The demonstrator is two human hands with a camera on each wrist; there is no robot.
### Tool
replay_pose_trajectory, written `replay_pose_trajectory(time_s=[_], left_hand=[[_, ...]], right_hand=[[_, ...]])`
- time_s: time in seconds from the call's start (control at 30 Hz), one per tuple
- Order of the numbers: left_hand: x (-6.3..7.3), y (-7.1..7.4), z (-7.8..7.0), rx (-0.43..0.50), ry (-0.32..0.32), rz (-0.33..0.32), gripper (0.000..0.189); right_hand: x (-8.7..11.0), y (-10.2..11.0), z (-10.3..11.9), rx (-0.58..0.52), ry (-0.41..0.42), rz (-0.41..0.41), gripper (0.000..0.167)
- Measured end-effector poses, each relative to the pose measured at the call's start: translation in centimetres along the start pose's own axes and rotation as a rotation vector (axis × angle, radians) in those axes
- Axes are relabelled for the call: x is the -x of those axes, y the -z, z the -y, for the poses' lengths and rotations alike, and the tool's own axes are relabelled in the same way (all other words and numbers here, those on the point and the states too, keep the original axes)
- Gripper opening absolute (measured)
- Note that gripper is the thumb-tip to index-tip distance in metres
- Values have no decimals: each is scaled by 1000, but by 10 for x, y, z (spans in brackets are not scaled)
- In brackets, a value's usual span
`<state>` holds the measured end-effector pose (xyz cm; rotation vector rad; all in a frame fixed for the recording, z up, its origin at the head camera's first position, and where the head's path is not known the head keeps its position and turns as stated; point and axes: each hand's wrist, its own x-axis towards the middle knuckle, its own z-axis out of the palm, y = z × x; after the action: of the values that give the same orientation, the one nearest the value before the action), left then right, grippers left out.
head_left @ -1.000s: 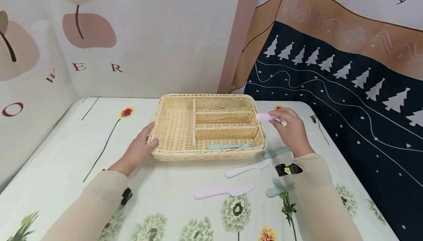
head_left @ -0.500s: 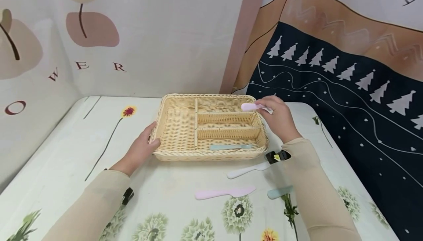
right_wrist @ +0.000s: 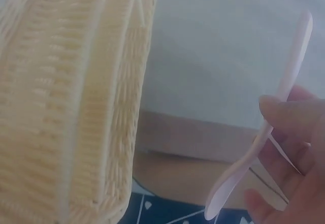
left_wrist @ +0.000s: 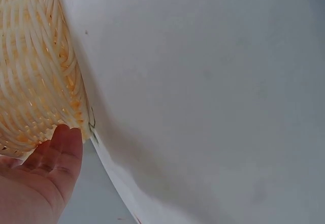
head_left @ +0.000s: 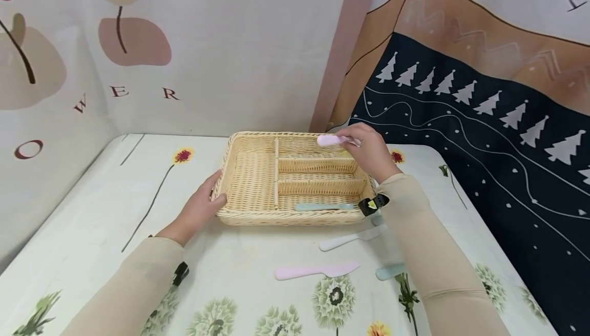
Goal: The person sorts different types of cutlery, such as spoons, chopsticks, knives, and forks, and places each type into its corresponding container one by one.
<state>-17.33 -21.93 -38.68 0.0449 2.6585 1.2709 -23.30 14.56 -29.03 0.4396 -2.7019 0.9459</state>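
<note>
A wicker basket (head_left: 251, 172) with divided compartments sits on the table. My left hand (head_left: 198, 205) grips its left end, thumb at the rim and fingers along the outer side; the left wrist view shows the fingertips against the weave. Over the back right compartment, my right hand (head_left: 366, 149) pinches a pink spoon (right_wrist: 292, 61) between thumb and fingers. Its handle (head_left: 328, 140) points left in the head view, and its bowl (right_wrist: 223, 193) points down in the right wrist view. A light blue utensil (head_left: 322, 206) lies in the front right compartment.
In front of the basket lie a white knife (head_left: 341, 242) and a pink knife (head_left: 318, 271). A blue-green handle (head_left: 389, 271) pokes out from under the right forearm, and another blue-green piece (head_left: 377, 220) shows by the basket's front right corner. Fabric walls stand behind.
My right hand has carried the pink spoon left and toward the back, from beside the basket's right rim to over its back right compartment. My left hand has kept its grip on the basket.
</note>
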Motion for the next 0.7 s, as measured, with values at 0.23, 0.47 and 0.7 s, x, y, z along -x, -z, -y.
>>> replay_pose_trajectory(time_s=[0.23,0.47,0.7], left_hand=[[0,0,-1,5,-7,2,75],[2,1,-3,6,-11,-8,74],[2,1,-4,11,-9,-8,74]], right_hand=[[-18,-12,4,-5,25,50,22],[-34,-26,6,-14,9,96,21],[-44,-35,3,-35,-44,146,21]])
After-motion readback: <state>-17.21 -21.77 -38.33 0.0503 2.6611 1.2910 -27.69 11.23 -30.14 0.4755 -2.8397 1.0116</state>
